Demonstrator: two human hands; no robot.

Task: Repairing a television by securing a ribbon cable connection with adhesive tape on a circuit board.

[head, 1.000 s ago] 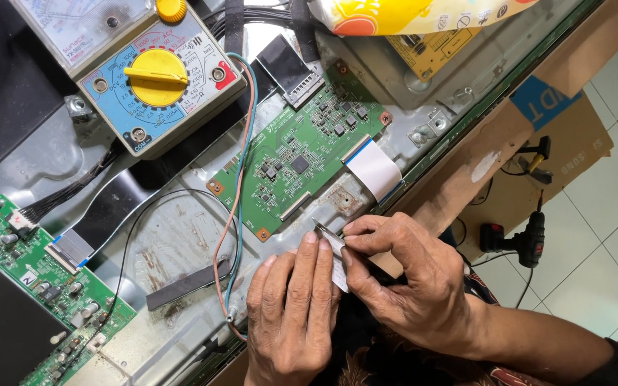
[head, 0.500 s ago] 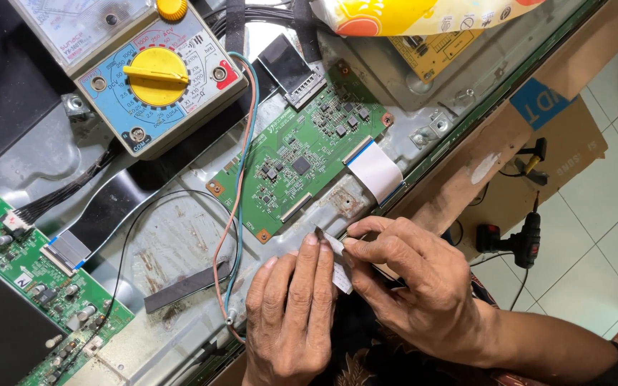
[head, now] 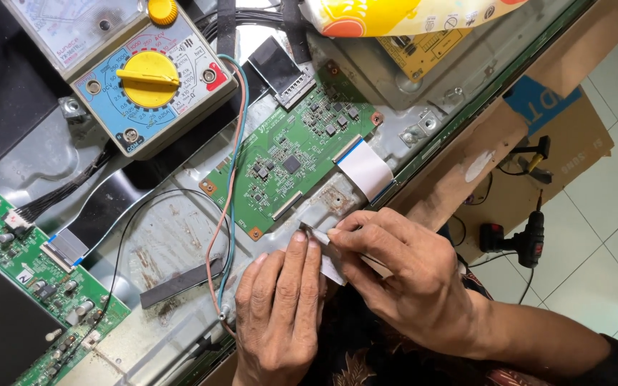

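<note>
- Step in hand, as judged: handling the free end of a white flat ribbon cable (head: 332, 259) at the near edge of the opened panel's metal back plate (head: 173, 236), just below the green circuit board (head: 291, 161).
- Right hand (head: 409, 282): thumb and forefinger are closed in a pinch on the cable's tip, just beside the board's lower edge.
- Left hand (head: 280, 314): fingers (head: 300, 264) are extended flat and close together, tips pressing on the cable and plate next to the right-hand pinch; they hold nothing.
- Cable position: between the two hands, mostly hidden under them. Only a short pale strip and a lower flap show.
- Cable appearance: thin, flat, white, flexible. The visible piece bends slightly at the pinch. Whether its tip is seated in a connector cannot be told.
- A second, wider white ribbon (head: 363, 166) lies on the board's right end, apart from the hands.
- Next move, as judged: calls for fine alignment of the strip with the narrow connector (head: 287, 205) on the board's lower edge, with light, even pressure; a flat strip like this creases easily.
- Nearby: an analogue multimeter (head: 144, 78) with a yellow dial lies at the upper left, with red and blue leads (head: 232, 179) crossing the board.
- A cordless drill (head: 527, 239) lies on the floor at the right.
</note>
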